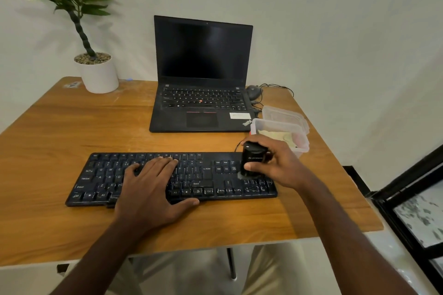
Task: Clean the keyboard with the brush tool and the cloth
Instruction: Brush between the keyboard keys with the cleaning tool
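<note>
A black keyboard lies across the near part of the wooden table. My left hand rests flat on its middle keys, fingers straight and thumb out toward the front edge. My right hand grips a black, stubby brush tool that stands upright on the number pad at the keyboard's right end, its pale bristles touching the keys. A yellowish cloth lies inside a clear plastic box just behind my right hand.
An open black laptop sits behind the keyboard. A mouse with its cable lies to the laptop's right, near the box's lid. A potted plant stands at the back left. The table's right edge meets a dark window frame.
</note>
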